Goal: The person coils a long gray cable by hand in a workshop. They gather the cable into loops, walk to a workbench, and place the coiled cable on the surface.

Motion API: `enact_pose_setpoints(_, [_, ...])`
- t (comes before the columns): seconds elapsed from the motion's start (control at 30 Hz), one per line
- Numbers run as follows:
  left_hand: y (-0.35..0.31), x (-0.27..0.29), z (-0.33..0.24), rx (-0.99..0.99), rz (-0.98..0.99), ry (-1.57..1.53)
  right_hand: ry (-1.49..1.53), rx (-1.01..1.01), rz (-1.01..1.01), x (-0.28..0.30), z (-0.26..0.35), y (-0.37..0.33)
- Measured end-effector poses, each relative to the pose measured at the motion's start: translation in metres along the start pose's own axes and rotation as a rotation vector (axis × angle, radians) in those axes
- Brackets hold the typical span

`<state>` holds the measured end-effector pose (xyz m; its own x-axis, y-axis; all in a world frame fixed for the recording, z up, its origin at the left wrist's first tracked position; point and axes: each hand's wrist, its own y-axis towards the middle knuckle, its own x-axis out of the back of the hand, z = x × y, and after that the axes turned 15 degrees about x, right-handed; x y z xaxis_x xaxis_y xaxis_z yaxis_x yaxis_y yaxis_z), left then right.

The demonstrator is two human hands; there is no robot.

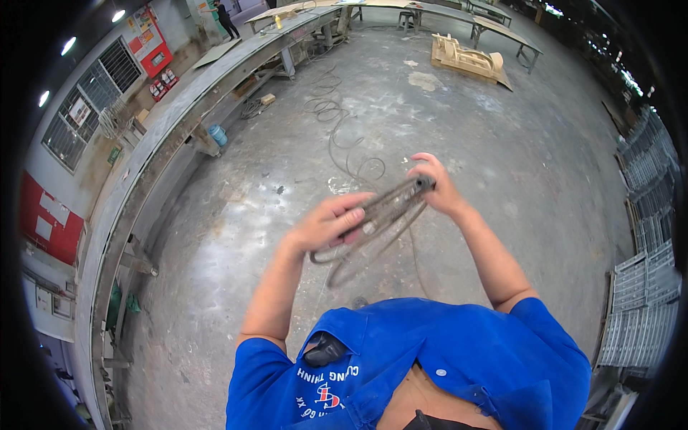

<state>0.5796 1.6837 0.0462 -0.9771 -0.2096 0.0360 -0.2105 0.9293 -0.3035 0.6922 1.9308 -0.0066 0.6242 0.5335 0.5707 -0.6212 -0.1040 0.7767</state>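
As thin, dull-brown cord (393, 196) hangs in oval loops over mottled concrete floor (502, 136), left grip (331, 221) and right grip (440, 188) curl closed on it; lower loops blurred, some fingers hidden.

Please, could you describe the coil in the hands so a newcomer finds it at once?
Start from the blue shirt at the picture's lower edge, then follow the bare forearms up. Between the left hand and the right hand is the coil: long brownish-grey loops with a dark round end. Unlike similar loops lying loose on the floor, it is gathered and held up.
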Motion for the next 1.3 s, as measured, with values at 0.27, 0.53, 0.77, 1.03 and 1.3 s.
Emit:
enact_pose_setpoints(0.27, [0.057, 0.172, 0.012, -0.331, -0.440, -0.440, 0.363, -0.543, -0.379, 0.059, -0.037, 0.127])
enact_pose_setpoints(0.53, [0.264, 0.130, 0.142, 0.556, -0.469, -0.341, 0.896, -0.441, -0.715, 0.168, -0.026, 0.167])
enact_pose_setpoints(0.77, [0.392, 0.122, 0.083, -0.002, -0.095, -1.456, 0.737, -0.380, -0.811, 0.274, -0.040, 0.071])
enact_pose_setpoints(1.03, [0.405, 0.230, -0.021, 0.101, -0.508, -0.934, 0.045, -0.831, -1.367, 0.334, -0.180, -0.131])
enact_pose_setpoints(1.3, [0.467, 0.078, -0.188, -0.251, -0.065, 0.264, -0.259, -0.813, -0.648, 0.236, -0.297, -0.081])
